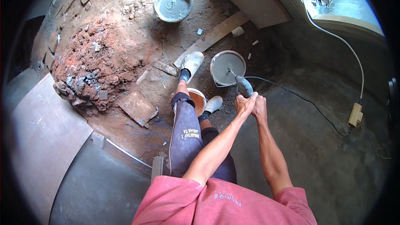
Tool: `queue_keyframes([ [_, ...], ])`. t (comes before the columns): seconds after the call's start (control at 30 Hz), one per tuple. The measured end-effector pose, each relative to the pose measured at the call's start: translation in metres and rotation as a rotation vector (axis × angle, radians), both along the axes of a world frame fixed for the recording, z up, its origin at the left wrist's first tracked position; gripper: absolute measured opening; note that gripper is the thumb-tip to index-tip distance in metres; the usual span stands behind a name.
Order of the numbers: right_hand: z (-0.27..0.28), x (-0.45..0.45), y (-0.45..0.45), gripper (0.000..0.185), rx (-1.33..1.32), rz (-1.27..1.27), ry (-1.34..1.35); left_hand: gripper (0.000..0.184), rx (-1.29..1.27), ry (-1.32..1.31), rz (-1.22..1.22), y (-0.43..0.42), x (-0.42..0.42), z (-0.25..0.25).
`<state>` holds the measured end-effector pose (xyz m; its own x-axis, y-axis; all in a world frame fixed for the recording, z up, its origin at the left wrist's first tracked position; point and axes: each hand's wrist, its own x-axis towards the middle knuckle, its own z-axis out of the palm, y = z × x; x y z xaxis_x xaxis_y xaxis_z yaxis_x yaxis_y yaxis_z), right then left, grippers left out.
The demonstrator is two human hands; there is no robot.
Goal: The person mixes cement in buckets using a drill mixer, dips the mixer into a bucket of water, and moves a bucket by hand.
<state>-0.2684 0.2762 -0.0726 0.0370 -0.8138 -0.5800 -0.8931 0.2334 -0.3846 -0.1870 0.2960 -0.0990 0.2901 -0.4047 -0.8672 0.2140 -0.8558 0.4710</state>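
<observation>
Both my hands are closed around a cement-smeared power drill. My left hand wraps its back end from the left, and my right hand grips right beside it. From the drill's front, a rod runs down into grey wet mix in a round bucket. The rod's lower end is hidden in the mix. A dark cord leads off from the drill to the right.
Another tub of grey mix stands farther off. An orange-lined bucket sits between my shoes. Rubble and reddish soil are heaped at left. A plank lies behind the bucket; a yellowish power socket hangs at right.
</observation>
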Motion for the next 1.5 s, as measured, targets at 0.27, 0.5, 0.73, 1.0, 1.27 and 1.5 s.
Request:
queue_keyframes([
  [0.27, 0.006, -0.008, 0.007, 0.034, -0.059, 0.024, -0.014, 0.069, -0.086, 0.006, -0.033, 0.009, -0.004, 0.013],
  [0.5, 0.051, -0.01, 0.03, 0.034, -0.127, -0.222, -0.097, 0.089, -0.279, 0.201, -0.052, 0.075, -0.002, 0.017],
  [0.73, 0.08, -0.023, 0.083, 0.031, -0.176, -0.434, -0.079, 0.071, -0.112, 0.199, -0.392, 0.148, 0.021, 0.069],
  [1.0, 0.088, -0.034, 0.146, 0.029, -0.085, -0.973, -0.331, 0.069, -0.128, -0.215, -0.571, 0.234, 0.025, 0.071],
  [1.27, 0.091, -0.005, 0.203, 0.029, -0.178, -1.329, -0.507, 0.031, -0.212, 0.217, -1.315, 0.278, 0.065, 0.081],
  [1.5, 0.068, 0.049, 0.25, 0.026, -0.201, -1.409, -0.483, 0.02, -0.395, 0.386, -1.507, 0.31, 0.118, 0.058],
])
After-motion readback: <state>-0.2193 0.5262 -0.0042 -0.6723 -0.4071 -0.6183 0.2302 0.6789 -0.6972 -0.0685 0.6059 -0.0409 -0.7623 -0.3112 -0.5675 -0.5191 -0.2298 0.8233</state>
